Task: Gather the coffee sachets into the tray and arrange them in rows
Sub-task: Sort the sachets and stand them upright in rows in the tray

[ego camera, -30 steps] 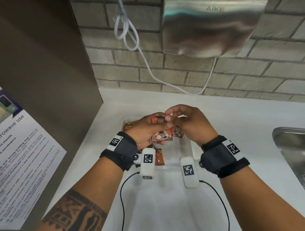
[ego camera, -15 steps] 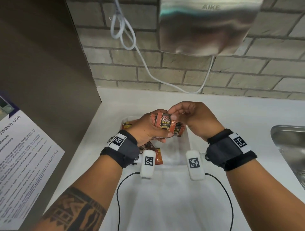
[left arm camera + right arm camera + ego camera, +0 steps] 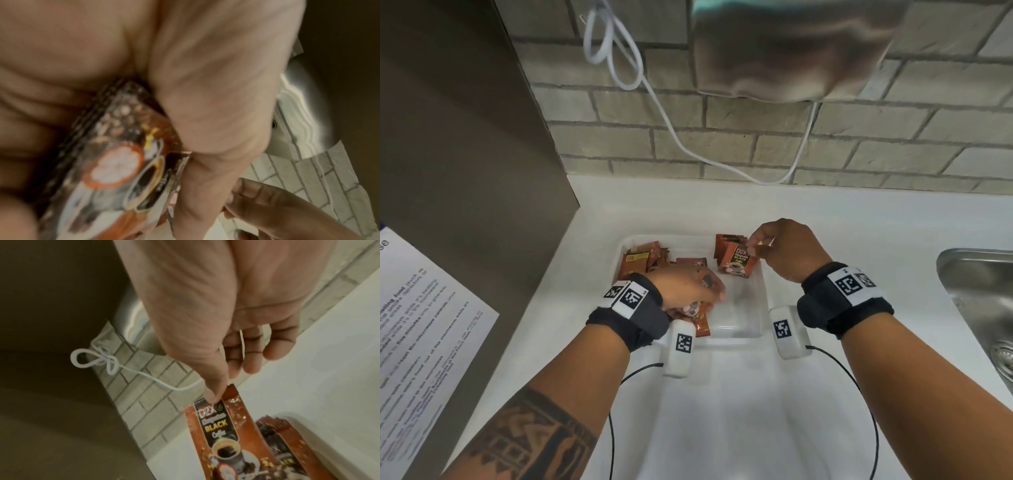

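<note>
A clear plastic tray [image 3: 755,310] lies on the white counter. Several brown coffee sachets [image 3: 642,260] are piled at its back left, and a small stack [image 3: 724,245] stands at its back right. My right hand [image 3: 755,248] pinches the top edge of one D2X Black sachet [image 3: 738,265] and holds it against that stack. In the right wrist view the thumb [image 3: 213,395] presses on this sachet [image 3: 218,434]. My left hand [image 3: 709,291] grips a bunch of sachets [image 3: 697,313] low over the tray's front left. The left wrist view shows them [image 3: 115,170] blurred under the thumb.
A steel sink [image 3: 979,308] is set into the counter at the right. A hand dryer [image 3: 791,51] and a looped white cable [image 3: 688,147] hang on the brick wall behind. At the left stand a brown panel [image 3: 465,171] and a printed notice [image 3: 421,325].
The hands were together over the tray on one bunch of sachets. The right hand has drawn one sachet off to the back right. The left hand has dropped to the front left with the others.
</note>
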